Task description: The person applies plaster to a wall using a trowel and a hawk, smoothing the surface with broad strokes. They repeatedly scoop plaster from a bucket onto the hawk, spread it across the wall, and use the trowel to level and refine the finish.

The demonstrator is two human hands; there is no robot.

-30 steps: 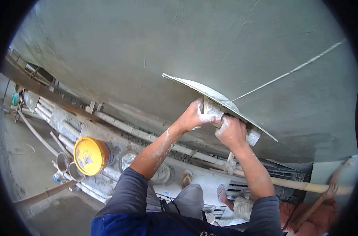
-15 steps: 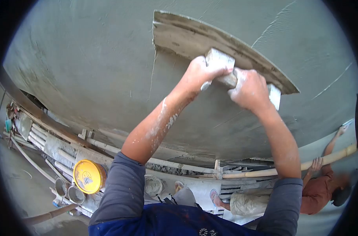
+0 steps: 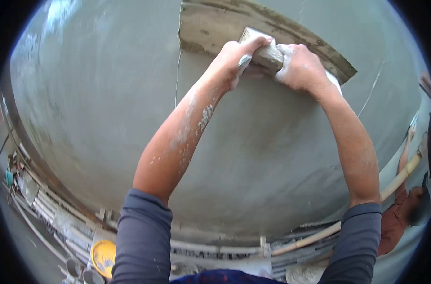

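Here, both hands hold a long plastering trowel (image 3: 210,26) pressed flat against a grey plastered wall (image 3: 106,118), far up in the scene, its long axis slanting from upper left down to the right. The left hand (image 3: 239,57) and right hand (image 3: 303,66) sit side by side, fingers (image 3: 248,46) curled tight round the wooden handle (image 3: 267,56). The right hand is nearer the blade's right end.

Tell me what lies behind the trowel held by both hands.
The trowel lies against the grey plastered wall, which shows all around it. The patch beneath it is covered, and the left hand and right hand hide most of its handle.
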